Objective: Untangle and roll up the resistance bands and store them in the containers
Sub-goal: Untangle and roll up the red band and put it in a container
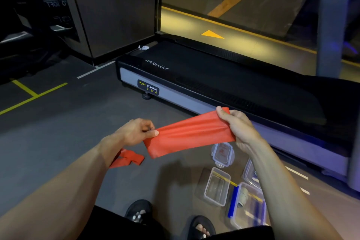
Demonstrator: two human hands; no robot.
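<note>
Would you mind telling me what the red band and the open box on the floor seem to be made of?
Red band: thin matte rubber or latex, probably; it wrinkles where the hands pull it.
Open box: clear hard plastic, likely; the floor shows through its glossy walls.

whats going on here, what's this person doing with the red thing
A person is standing on a gym floor beside a treadmill, stretching a red resistance band flat between both hands. The left hand pinches one end and the right hand grips the other; a loose tail hangs below the left wrist. Clear plastic containers sit open on the floor.
</note>
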